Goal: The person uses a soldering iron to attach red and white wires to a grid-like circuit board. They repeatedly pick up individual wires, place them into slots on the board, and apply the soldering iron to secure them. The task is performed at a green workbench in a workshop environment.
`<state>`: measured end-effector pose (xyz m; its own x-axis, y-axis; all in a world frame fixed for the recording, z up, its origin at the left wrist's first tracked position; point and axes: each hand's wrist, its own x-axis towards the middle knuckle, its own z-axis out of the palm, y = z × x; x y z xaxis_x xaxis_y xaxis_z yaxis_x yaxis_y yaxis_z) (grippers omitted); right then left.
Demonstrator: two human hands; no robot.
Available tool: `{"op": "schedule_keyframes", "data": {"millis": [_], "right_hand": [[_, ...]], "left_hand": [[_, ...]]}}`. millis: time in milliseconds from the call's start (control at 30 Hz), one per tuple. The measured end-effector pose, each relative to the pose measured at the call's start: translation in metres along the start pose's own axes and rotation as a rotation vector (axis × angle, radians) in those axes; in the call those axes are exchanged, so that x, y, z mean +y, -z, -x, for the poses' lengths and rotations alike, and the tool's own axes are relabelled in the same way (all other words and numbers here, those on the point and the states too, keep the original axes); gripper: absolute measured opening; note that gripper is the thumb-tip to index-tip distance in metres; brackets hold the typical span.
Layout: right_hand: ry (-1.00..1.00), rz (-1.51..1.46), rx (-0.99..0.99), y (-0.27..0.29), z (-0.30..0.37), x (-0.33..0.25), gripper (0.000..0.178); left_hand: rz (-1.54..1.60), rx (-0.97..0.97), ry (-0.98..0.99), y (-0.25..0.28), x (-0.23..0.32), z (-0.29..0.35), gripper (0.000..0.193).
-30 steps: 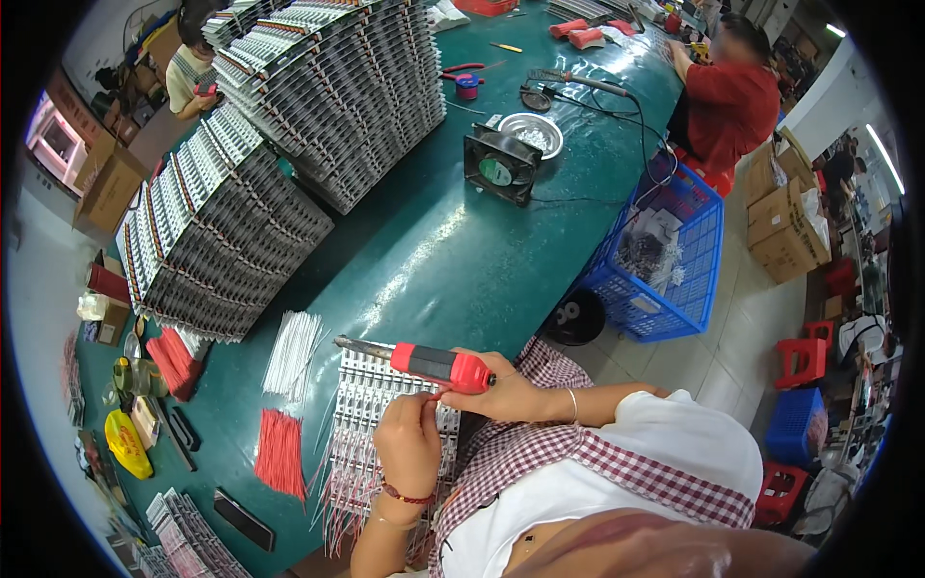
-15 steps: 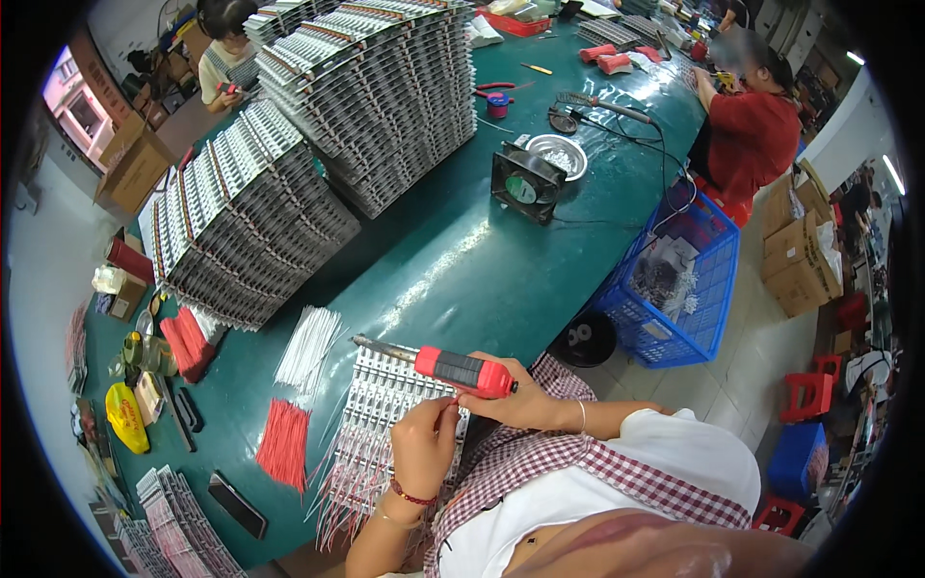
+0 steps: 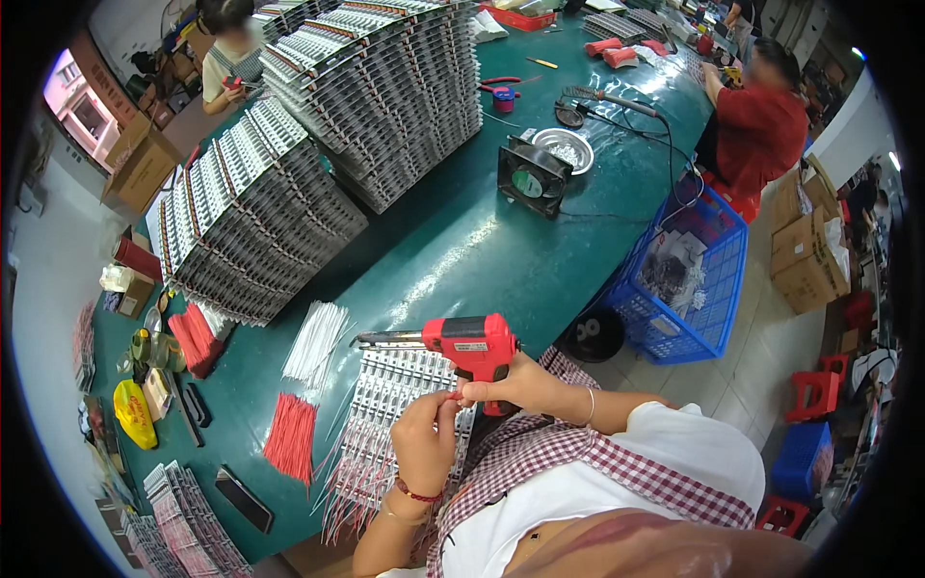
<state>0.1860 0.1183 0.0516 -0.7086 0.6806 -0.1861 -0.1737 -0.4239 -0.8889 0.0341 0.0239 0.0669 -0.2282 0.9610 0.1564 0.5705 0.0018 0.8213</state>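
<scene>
My right hand (image 3: 523, 383) grips a red and black soldering gun (image 3: 474, 339), its long metal tip pointing left over a panel of small white strips (image 3: 390, 385). Close beside it, my left hand (image 3: 424, 438) is closed in a pinch, fingertips almost meeting the right hand below the gun. A bit of red shows at those fingertips, too small to make out. Thin red and white wires trail from the panel's near left side. Left of the panel lie a bundle of white wires (image 3: 316, 339) and a bundle of red wires (image 3: 288, 438).
Tall stacks of strip panels (image 3: 385, 106) stand at the back left. Beyond the panel are a small fan (image 3: 533, 181), a metal dish (image 3: 581, 164) and a soldering iron (image 3: 626, 103). A phone (image 3: 244, 499) lies near left. A blue crate (image 3: 674, 328) stands right; two people work farther off.
My right hand has turned the soldering gun, so its body and handle now show from the side. My left hand stays pinched close to it. The whole view has shifted slightly.
</scene>
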Motion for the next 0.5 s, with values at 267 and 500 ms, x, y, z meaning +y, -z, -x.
{"op": "schedule_keyframes", "data": {"millis": [267, 500], "right_hand": [[0.008, 0.015, 0.012, 0.0038, 0.0005, 0.0002, 0.027], [0.01, 0.14, 0.046, 0.0021, 0.005, -0.0013, 0.026]], "left_hand": [[0.048, -0.012, -0.017, -0.0074, 0.0003, -0.0013, 0.006], [0.004, -0.002, -0.004, -0.0064, -0.0002, -0.0019, 0.006]]}}
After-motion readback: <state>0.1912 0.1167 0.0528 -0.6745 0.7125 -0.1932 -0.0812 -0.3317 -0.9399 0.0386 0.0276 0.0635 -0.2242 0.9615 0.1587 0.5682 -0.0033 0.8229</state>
